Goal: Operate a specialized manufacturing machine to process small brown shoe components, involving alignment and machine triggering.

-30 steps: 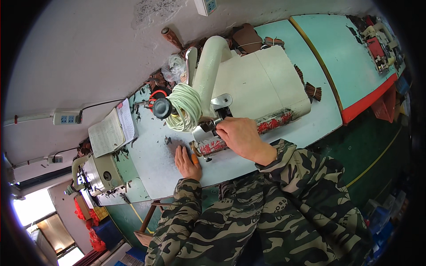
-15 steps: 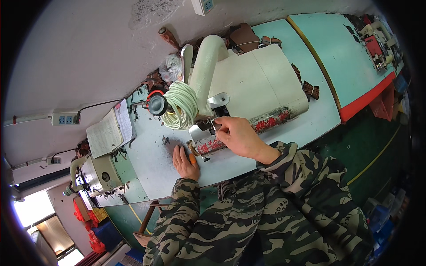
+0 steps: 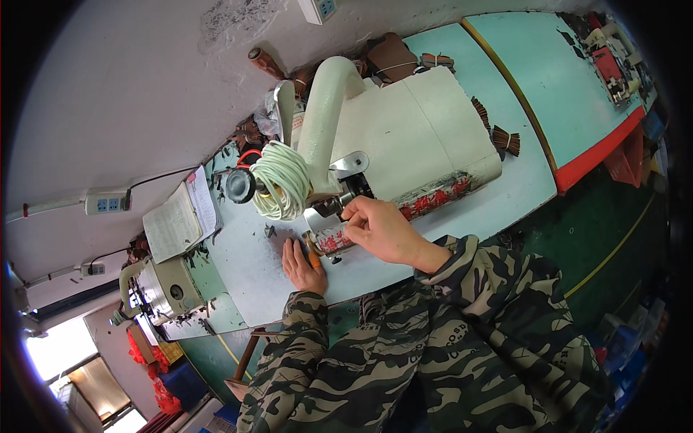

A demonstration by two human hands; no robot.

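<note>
I sit at a cream industrial machine [image 3: 404, 130] on a pale green table [image 3: 505, 187]. My right hand [image 3: 379, 227] has its fingertips pinched at the machine's metal head [image 3: 339, 206], beside a small red-and-white patterned strip [image 3: 333, 239]; what the fingers grip is too small to tell. My left hand [image 3: 302, 265] lies flat on the table just left of that strip, its fingers spread, with an orange cover on one finger. A coil of pale cord [image 3: 280, 189] hangs around the machine's arm above both hands.
An open notebook [image 3: 180, 222] lies at the table's left. A second green machine [image 3: 170, 292] stands beyond it. Brown leather pieces [image 3: 498, 133] lie right of the cream machine. A power strip [image 3: 107, 202] hangs on the wall. Another green table [image 3: 563, 72] adjoins at the right.
My right hand has shifted slightly left toward the machine head, fingers now pinched at it. My left hand stays flat on the table.
</note>
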